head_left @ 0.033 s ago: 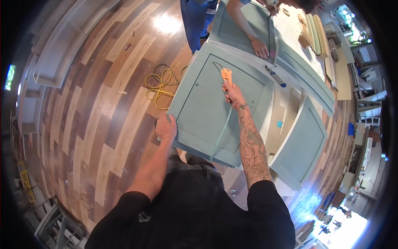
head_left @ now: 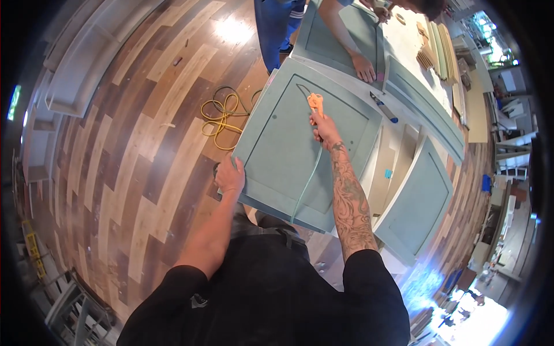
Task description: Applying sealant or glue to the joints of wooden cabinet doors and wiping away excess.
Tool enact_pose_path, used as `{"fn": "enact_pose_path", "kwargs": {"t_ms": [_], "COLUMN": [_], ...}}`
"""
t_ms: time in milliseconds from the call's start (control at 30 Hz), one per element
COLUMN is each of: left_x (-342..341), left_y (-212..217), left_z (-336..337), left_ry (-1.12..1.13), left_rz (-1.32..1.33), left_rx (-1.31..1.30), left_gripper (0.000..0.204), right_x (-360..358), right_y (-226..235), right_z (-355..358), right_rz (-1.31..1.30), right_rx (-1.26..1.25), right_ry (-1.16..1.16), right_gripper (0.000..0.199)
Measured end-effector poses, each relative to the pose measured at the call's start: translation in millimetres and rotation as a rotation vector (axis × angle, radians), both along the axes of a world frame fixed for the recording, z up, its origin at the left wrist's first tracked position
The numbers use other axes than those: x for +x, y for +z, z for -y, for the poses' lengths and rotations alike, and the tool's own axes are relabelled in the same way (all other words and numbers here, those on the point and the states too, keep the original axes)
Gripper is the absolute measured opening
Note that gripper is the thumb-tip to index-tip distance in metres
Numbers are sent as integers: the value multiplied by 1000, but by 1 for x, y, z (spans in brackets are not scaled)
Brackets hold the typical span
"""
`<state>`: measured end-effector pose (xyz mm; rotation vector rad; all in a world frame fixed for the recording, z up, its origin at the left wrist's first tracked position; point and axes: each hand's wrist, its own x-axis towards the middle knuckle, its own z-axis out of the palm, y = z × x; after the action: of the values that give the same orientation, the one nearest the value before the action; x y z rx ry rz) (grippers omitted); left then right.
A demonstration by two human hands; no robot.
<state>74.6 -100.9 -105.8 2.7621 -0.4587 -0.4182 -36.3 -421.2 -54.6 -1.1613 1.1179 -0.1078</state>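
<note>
A grey-green framed panel like a cabinet door (head_left: 288,155) lies before me. My left hand (head_left: 229,175) is closed round its near left edge, the thumb on top; a small dark shape beside the fingers is unclear. Over the panel, my right hand (head_left: 326,130) is wrapped round an orange hand tool (head_left: 315,102), its exact kind hidden by my grip. A dark curved line shows on the panel just beyond the tool. From below my fist a thin pale green hose or cord (head_left: 306,187) trails across the panel to its near edge.
Across the work, a person's hand (head_left: 363,67) rests by another green panel (head_left: 337,40). A utility knife (head_left: 384,108) lies beyond my panel's right edge. Another green panel (head_left: 416,199) stands at right. A yellow cord (head_left: 221,119) loops on the plank floor (head_left: 156,173).
</note>
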Motion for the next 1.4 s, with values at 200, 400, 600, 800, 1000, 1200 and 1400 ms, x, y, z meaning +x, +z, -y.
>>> {"fn": "enact_pose_path", "kwargs": {"t_ms": [200,400,600,800,1000,1200,1400], "left_x": [-2,1,4,5,11,21,24], "left_y": [-14,-16,-15,-16,-29,-35,-51], "left_z": [-4,0,6,16,36,54,62], "left_ry": [-11,-16,-14,-8,6,24,13], "left_rz": [115,89,88,84,85,71,89], "left_rx": [-162,-140,-123,-107,-67,-55,-71], "left_gripper": [37,37,35,35,36,36,34], "right_x": [31,36,14,-14,-33,-48,-62], "right_y": [-4,-3,8,12,-3,5,1], "right_z": [8,-1,-34,-74,-95,-116,-136], "right_rz": [-7,-61,-130,-162,-233,-209,-193], "right_rx": [-74,-117,-113,-113,-165,-190,-174], "right_ry": [-17,-47,21,96,245,425,617], "right_gripper": [34,35,38,39,45,48,48]}}
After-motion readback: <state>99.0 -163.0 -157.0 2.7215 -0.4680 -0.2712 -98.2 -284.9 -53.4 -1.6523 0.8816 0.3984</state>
